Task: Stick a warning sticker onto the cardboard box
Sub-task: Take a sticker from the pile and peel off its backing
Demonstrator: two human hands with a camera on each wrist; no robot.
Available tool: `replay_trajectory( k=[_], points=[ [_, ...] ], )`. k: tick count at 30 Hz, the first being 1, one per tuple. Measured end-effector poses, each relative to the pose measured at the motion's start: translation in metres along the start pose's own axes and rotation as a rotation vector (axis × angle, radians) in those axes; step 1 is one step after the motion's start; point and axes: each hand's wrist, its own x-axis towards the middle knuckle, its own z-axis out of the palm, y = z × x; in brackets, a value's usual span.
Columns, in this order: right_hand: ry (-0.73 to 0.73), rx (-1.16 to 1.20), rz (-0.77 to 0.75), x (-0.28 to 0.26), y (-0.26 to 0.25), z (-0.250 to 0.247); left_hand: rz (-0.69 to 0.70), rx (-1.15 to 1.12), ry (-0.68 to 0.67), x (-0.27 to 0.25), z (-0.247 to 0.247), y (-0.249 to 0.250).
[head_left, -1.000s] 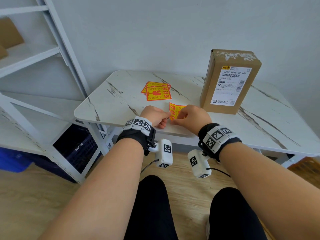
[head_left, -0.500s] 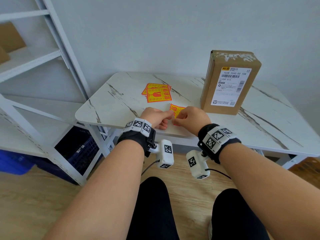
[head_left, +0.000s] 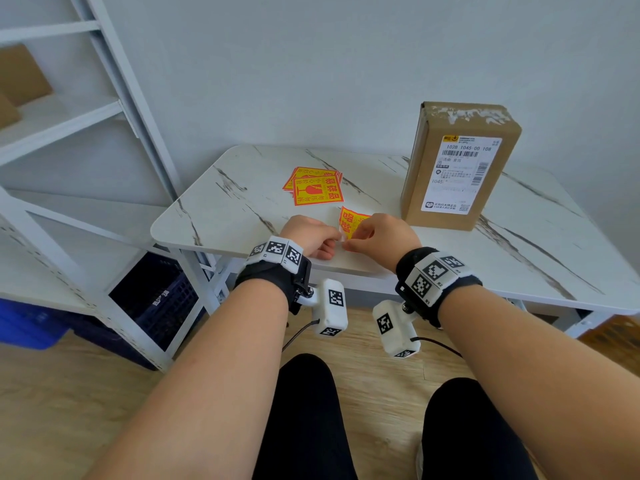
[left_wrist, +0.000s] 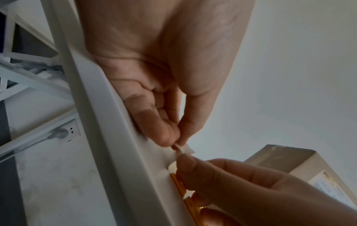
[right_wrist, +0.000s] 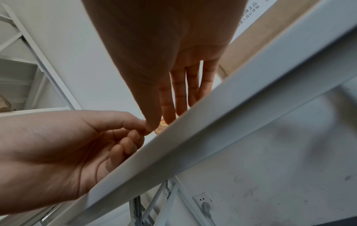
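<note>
An orange and yellow warning sticker [head_left: 350, 220] lies at the near edge of the marble table [head_left: 242, 216], partly covered by both hands. My left hand [head_left: 311, 235] pinches a white backing corner [left_wrist: 186, 149] of it between thumb and forefinger. My right hand [head_left: 379, 233] pinches the sticker [left_wrist: 178, 182] close beside the left fingertips, its other fingers lying straight over it. The brown cardboard box [head_left: 457, 164] stands upright on the table to the right, with a white shipping label on its front, a short way beyond my right hand.
A small stack of the same warning stickers [head_left: 315, 188] lies mid-table behind my hands. A white metal shelf rack [head_left: 104, 140] stands to the left, with dark crates [head_left: 152, 299] under it. A wall socket [right_wrist: 203, 201] sits below the table.
The hands stay in place at the table edge. A white corner of backing now shows between the fingertips, lifted off the sticker.
</note>
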Motion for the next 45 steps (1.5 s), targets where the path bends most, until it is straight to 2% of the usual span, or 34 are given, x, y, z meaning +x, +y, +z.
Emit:
replay_trajectory(
  k=[7, 14, 18, 21, 27, 31, 35, 40, 45],
  points=[
    [-0.024, 0.015, 0.012, -0.001, -0.002, -0.002, 0.017, 0.143, -0.01, 0.002, 0.005, 0.002],
    [-0.045, 0.231, 0.098, -0.003, -0.004, 0.0, 0.015, 0.141, -0.006, 0.003, 0.003, -0.001],
    [0.069, 0.326, 0.199, -0.006, -0.008, -0.003, -0.06, 0.038, 0.011, 0.004, 0.005, 0.004],
    [0.158, 0.356, 0.248, -0.006, -0.006, -0.01, -0.055, 0.036, 0.11, 0.01, 0.007, 0.006],
    [0.308, 0.43, 0.285, -0.004, -0.004, -0.02, -0.028, 0.129, 0.317, 0.037, -0.007, -0.006],
    [0.392, 0.516, 0.312, -0.005, -0.003, -0.024, -0.013, 0.268, 0.439, 0.023, -0.021, -0.003],
    [0.471, 0.5, 0.298, -0.005, -0.007, -0.029, -0.014, 0.355, 0.52, 0.015, -0.033, -0.005],
    [0.527, 0.538, 0.278, -0.006, -0.015, -0.032, 0.003, 0.413, 0.567, 0.016, -0.039, -0.008],
    [0.542, 0.532, 0.233, -0.008, -0.021, -0.035, -0.008, 0.535, 0.516, 0.018, -0.035, -0.009]
  ],
)
